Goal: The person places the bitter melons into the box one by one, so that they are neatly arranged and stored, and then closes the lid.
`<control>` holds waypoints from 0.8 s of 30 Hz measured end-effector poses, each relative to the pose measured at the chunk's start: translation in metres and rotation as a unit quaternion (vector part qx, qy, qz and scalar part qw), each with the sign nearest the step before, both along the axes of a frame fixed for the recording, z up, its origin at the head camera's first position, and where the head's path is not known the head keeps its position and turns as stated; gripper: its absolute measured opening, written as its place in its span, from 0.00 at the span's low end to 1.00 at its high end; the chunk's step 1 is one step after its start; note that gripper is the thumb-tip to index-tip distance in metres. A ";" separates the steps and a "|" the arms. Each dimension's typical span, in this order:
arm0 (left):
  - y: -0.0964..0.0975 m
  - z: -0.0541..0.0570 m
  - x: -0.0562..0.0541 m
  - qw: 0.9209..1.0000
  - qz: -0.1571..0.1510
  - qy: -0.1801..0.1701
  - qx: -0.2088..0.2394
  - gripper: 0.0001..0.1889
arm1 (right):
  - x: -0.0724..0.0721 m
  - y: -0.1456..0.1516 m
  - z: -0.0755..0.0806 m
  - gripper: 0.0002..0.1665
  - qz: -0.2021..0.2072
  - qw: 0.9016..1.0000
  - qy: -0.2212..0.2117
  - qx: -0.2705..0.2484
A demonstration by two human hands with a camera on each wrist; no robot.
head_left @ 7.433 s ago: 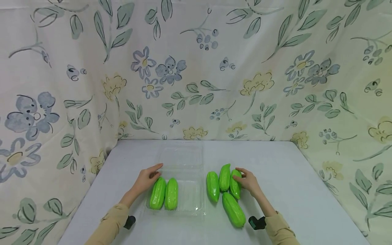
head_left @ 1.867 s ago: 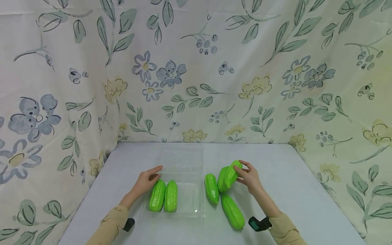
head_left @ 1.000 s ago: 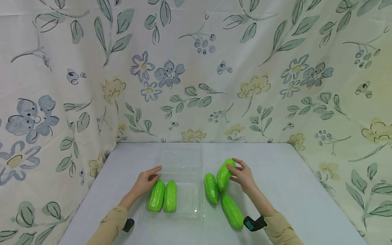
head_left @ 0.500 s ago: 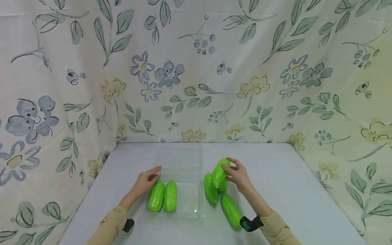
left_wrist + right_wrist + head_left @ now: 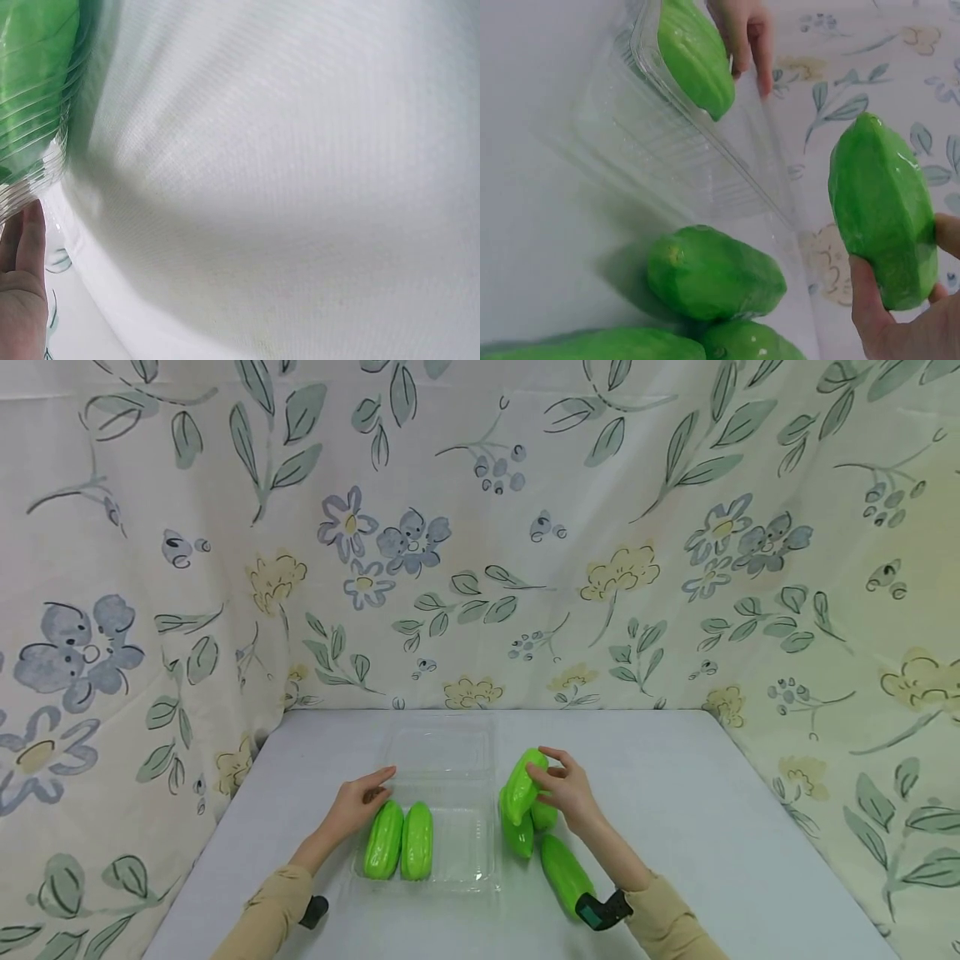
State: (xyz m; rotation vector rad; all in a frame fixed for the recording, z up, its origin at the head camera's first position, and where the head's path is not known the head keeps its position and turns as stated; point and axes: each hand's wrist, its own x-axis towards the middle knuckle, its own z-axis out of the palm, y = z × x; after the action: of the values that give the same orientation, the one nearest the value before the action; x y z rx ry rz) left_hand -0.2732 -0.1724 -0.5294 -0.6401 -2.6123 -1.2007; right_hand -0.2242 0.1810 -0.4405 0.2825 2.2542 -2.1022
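Right hand (image 5: 568,787) pinching a green fruit (image 5: 519,794)

It's low in the frame, right of centre, further left than a second ago, so nearer the clear container (image 5: 467,853); left hand (image 5: 358,803) is by the container's far-left corner, can't tell if gripping

Soft, fairly even light fills the head view, yellowing along the right of the floral curtain (image 5: 892,635), while the clear container (image 5: 465,843) nearly melts into the pale table (image 5: 712,827) but for thin glints. The left wrist view is pale and hazy, with a broad, soft-edged shadow. The right wrist view is dimmer and greyer, with a blurred shadow beside the lying green fruit (image 5: 712,274) and slight glare on the held green fruit (image 5: 881,202).
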 end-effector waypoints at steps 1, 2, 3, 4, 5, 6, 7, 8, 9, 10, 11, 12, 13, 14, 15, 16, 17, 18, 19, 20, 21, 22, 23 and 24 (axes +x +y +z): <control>0.000 0.000 0.000 1.000 0.000 -0.001 0.000 0.22 | 0.000 -0.002 0.000 0.31 0.001 1.000 0.001 -0.003; 0.000 0.000 0.000 1.000 0.000 -0.001 0.000 0.22 | 0.000 -0.003 -0.001 0.30 0.000 1.000 -0.001 -0.005; 0.000 0.000 0.000 1.000 0.000 -0.002 0.000 0.22 | 0.000 -0.005 -0.001 0.30 0.001 1.000 0.000 -0.006; 0.000 0.000 0.000 1.000 0.001 -0.002 -0.001 0.22 | 0.000 -0.006 -0.002 0.30 0.000 1.000 -0.002 -0.008; 0.000 0.000 0.000 1.000 0.002 -0.003 -0.002 0.22 | 0.000 -0.008 -0.002 0.30 0.000 1.000 -0.003 -0.008; 0.000 0.000 0.000 1.000 0.003 -0.004 -0.003 0.22 | 0.001 -0.010 -0.002 0.30 -0.001 1.000 -0.003 -0.008; 0.000 0.000 0.000 1.000 0.003 -0.004 -0.005 0.22 | 0.001 -0.011 -0.002 0.30 -0.002 1.000 -0.003 -0.007; 0.000 -0.001 0.000 1.000 0.004 -0.005 -0.005 0.22 | 0.001 -0.013 -0.003 0.30 -0.003 1.000 -0.004 -0.008; 0.000 -0.001 0.000 1.000 0.004 -0.005 -0.006 0.22 | 0.001 -0.014 -0.003 0.30 -0.003 1.000 -0.003 -0.007; 0.000 -0.001 0.000 1.000 0.005 -0.006 -0.008 0.22 | 0.001 -0.015 -0.004 0.30 -0.005 1.000 -0.005 -0.008; 0.000 -0.001 0.000 1.000 0.005 -0.006 -0.009 0.22 | 0.001 -0.016 -0.004 0.30 -0.004 1.000 -0.006 -0.008; 0.000 -0.001 0.000 1.000 0.005 -0.006 -0.010 0.22 | 0.001 -0.018 -0.005 0.30 -0.003 1.000 -0.005 -0.007; 0.000 -0.001 0.000 1.000 0.005 -0.005 -0.010 0.22 | 0.001 -0.019 -0.005 0.30 -0.001 1.000 -0.003 -0.005; 0.000 -0.001 0.000 1.000 0.005 -0.005 -0.010 0.22 | 0.001 -0.020 -0.006 0.30 0.002 1.000 -0.003 -0.005; 0.000 -0.001 0.000 1.000 0.005 -0.005 -0.010 0.22 | 0.002 -0.021 -0.006 0.31 0.005 1.000 -0.002 0.000; 0.000 -0.001 0.000 1.000 0.004 -0.004 -0.009 0.22 | 0.002 -0.022 -0.007 0.31 0.009 1.000 -0.002 0.002; 0.000 -0.001 0.000 1.000 0.004 -0.003 -0.008 0.22 | 0.003 -0.023 -0.007 0.31 0.013 1.000 0.000 0.006; 0.000 -0.002 0.000 1.000 0.003 -0.003 -0.007 0.22 | 0.003 -0.024 -0.008 0.32 0.017 1.000 0.000 0.010; 0.000 -0.002 0.000 1.000 0.003 -0.002 -0.006 0.22 | 0.003 -0.025 -0.009 0.32 0.020 1.000 0.000 0.013; -0.001 -0.002 -0.001 1.000 0.003 -0.001 -0.006 0.22 | 0.003 -0.026 -0.009 0.32 0.024 1.000 -0.001 0.016; -0.001 -0.002 -0.001 1.000 0.002 0.001 -0.006 0.22 | 0.004 -0.027 -0.010 0.32 0.026 1.000 -0.003 0.018; -0.001 -0.003 -0.001 1.000 0.002 0.003 -0.006 0.22 | 0.004 -0.027 -0.010 0.32 0.027 0.999 -0.003 0.017; -0.001 -0.003 -0.001 1.000 0.002 0.005 -0.006 0.22 | 0.004 -0.028 -0.011 0.32 0.028 0.999 -0.005 0.015; -0.001 -0.003 -0.001 1.000 0.002 0.006 -0.005 0.22 | 0.005 -0.029 -0.011 0.32 0.029 0.999 -0.004 0.015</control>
State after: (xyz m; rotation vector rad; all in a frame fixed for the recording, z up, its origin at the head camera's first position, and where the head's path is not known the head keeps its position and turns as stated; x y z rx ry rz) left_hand -0.2746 -0.1732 -0.5322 -0.6418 -2.6109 -1.1788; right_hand -0.2195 0.1516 -0.4518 0.2232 2.2630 -2.0355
